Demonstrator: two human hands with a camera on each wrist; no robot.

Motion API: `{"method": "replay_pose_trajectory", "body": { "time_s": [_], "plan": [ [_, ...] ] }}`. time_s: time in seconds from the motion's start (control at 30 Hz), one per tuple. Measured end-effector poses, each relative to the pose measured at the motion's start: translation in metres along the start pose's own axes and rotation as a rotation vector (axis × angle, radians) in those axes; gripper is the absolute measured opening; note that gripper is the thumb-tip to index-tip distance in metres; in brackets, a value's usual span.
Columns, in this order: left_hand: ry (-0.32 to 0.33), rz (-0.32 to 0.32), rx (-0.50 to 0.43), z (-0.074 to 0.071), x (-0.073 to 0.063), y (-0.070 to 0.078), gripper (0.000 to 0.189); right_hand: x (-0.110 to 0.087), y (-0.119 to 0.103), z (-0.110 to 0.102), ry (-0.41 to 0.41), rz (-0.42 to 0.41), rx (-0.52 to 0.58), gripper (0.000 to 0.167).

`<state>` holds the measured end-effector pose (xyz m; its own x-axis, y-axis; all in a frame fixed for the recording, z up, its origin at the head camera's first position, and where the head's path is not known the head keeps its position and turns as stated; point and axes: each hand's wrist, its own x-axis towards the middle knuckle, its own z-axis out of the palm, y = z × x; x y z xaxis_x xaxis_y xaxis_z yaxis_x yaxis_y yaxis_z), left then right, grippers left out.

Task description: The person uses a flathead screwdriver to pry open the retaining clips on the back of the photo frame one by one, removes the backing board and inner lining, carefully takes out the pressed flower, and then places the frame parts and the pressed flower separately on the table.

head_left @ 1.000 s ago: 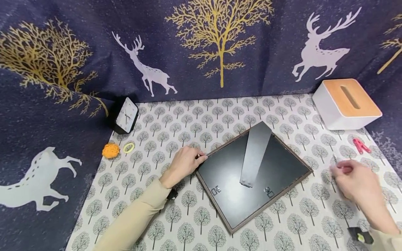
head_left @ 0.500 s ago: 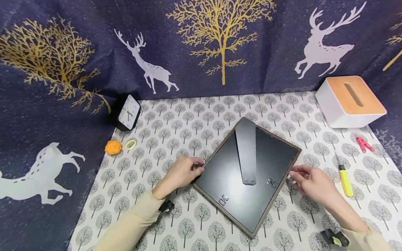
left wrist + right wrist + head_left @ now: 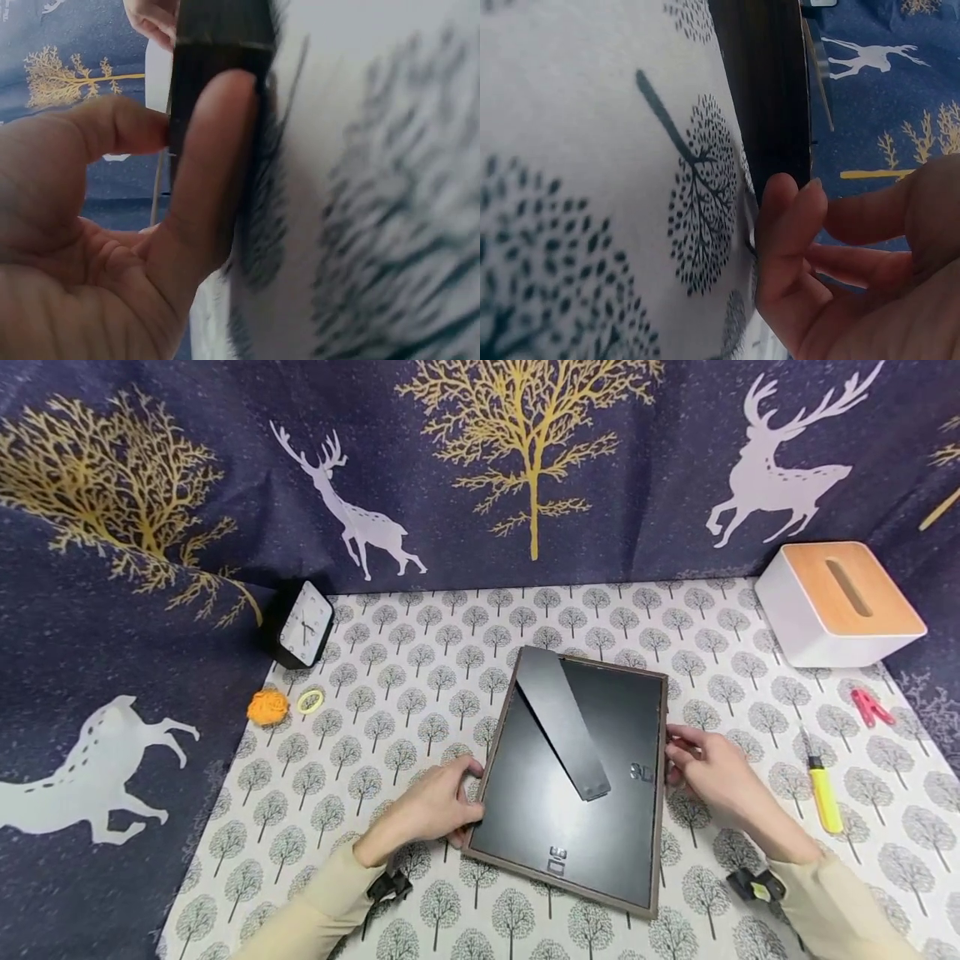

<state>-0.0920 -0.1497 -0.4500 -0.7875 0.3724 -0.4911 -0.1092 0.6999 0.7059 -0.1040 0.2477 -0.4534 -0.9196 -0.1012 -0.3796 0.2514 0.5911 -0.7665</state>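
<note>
**Insp. report: frame back-up on worktop, both hands on its edges**

We find the picture frame (image 3: 618, 727) back-up on the worktop (image 3: 408, 672), approx. centre, btwn the two hands, long sides running away from the person and slightly askew. Back panel dk grey/blk, rim brown. A flat grey stand leg (image 3: 562, 722) slants across the panel from the far L corner to nr. mid-panel. We note two small metal clips: near clip (image 3: 557, 861) by the near edge, side clip (image 3: 641, 772) by the R edge.

L grip (image 3: 422, 803): pinching the frame's L edge nr. the near corner; the L wrist cam has one digit laid along the side wall. R grip (image 3: 712, 768): pinching the R edge abt midway, fingers bent. Cream sleeves, dk strap at each wrist.

R of frame, well apart: yellow-handled tool (image 3: 826, 797) w/ thin metal shaft, pointing away; beyond it a red forked item (image 3: 872, 707), type unclear; far R corner, white tissue box (image 3: 840, 606) w/ wood-look top.

L side: orange yarn ball (image 3: 267, 707) just beside a pale yellow ring (image 3: 310, 702); behind them a blk clock (image 3: 305, 625), white dial, tilted in our view. Worktop cover: white, tree print. Backdrop (image 3: 457, 468): dk blue, gold trees, pale deer.
</note>
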Motion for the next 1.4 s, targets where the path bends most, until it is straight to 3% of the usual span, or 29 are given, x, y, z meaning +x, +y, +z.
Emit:
{"method": "replay_pose_trajectory", "body": {
  "time_s": [0.27,0.43,0.63,0.83,0.97,1.07,1.17,1.23,1.4],
  "plan": [
    [-0.039,-0.052,-0.126,0.009,-0.004,-0.004,0.054,0.011,-0.002,0.005,-0.041,-0.037,0.075,0.06],
    [-0.065,-0.076,-0.195,0.012,-0.005,-0.009,0.05,0.016,-0.004,0.009,-0.055,-0.113,0.092,0.061],
    [-0.056,-0.07,-0.227,0.012,-0.006,-0.009,0.05,0.019,-0.009,0.01,0.008,-0.17,-0.048,0.059],
    [-0.043,-0.084,-0.274,0.016,-0.01,-0.01,0.051,0.007,-0.035,0.032,0.185,-0.28,-0.307,0.06],
    [-0.052,-0.087,-0.324,0.021,-0.014,-0.013,0.052,-0.007,-0.055,0.057,0.118,-0.309,-0.485,0.064],
    [-0.058,-0.081,-0.352,0.022,-0.017,-0.016,0.052,-0.014,-0.062,0.073,0.06,-0.335,-0.676,0.072],
    [-0.069,-0.069,-0.385,0.022,-0.017,-0.021,0.051,-0.015,-0.064,0.081,0.085,-0.393,-0.815,0.07],
    [-0.084,-0.061,-0.418,0.021,-0.016,-0.024,0.05,-0.012,-0.065,0.084,0.108,-0.41,-0.836,0.066],
    [-0.129,-0.035,-0.518,0.015,-0.016,-0.031,0.048,-0.004,-0.067,0.085,0.138,-0.401,-0.766,0.055]
  ]
}}
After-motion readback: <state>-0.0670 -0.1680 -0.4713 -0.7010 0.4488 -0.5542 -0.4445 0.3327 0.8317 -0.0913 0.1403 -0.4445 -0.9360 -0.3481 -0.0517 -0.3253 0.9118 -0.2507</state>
